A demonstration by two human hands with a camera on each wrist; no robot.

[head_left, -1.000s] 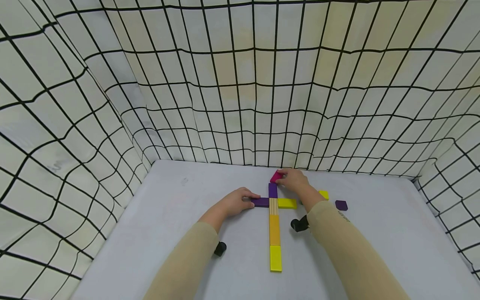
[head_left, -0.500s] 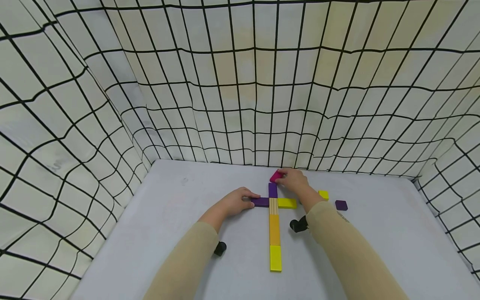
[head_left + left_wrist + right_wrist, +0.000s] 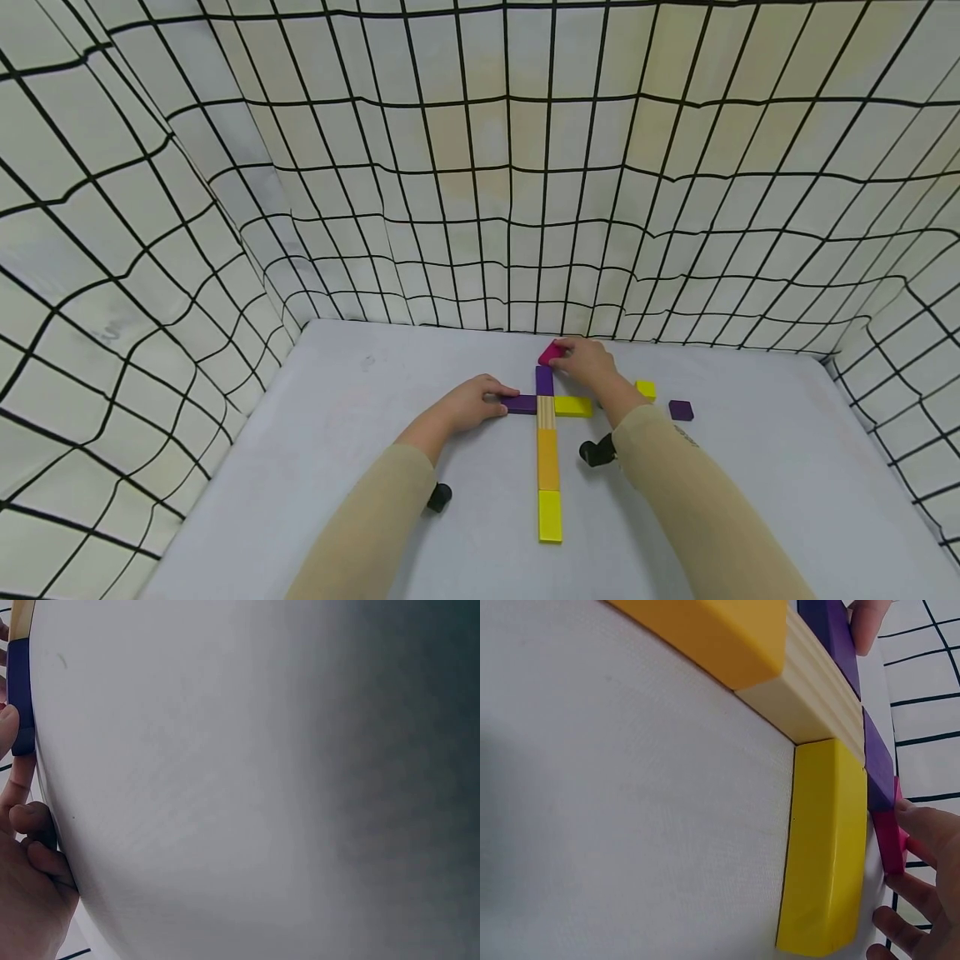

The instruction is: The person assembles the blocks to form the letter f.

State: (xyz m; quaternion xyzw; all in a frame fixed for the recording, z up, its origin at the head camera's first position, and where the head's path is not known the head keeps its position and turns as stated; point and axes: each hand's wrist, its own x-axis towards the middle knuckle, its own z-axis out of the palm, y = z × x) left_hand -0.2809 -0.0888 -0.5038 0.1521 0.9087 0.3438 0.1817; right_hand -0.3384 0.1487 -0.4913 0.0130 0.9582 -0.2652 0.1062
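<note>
My left hand (image 3: pixel 471 402) pinches the outer end of a flat purple block (image 3: pixel 521 404), thumb on the near side. At the far end of a cross-shaped row, my right hand (image 3: pixel 588 362) grips a pink block (image 3: pixel 550 353), which sits slantwise against an upright purple block (image 3: pixel 544 381). The right wrist view shows the pink block (image 3: pixel 889 840) meeting the end of that purple block (image 3: pixel 878 761). A ribbed pale wooden block (image 3: pixel 545 412) forms the crossing, with a yellow block (image 3: pixel 573 407) on its right. Below it run an orange block (image 3: pixel 548 460) and another yellow block (image 3: pixel 550 517).
A small yellow block (image 3: pixel 646 390) and a dark purple block (image 3: pixel 681 410) lie to the right, beyond the right forearm. Black netting (image 3: pixel 510 225) over pale walls surrounds the white table (image 3: pixel 337 400). Black wrist cameras (image 3: pixel 597 451) stick out beneath both sleeves.
</note>
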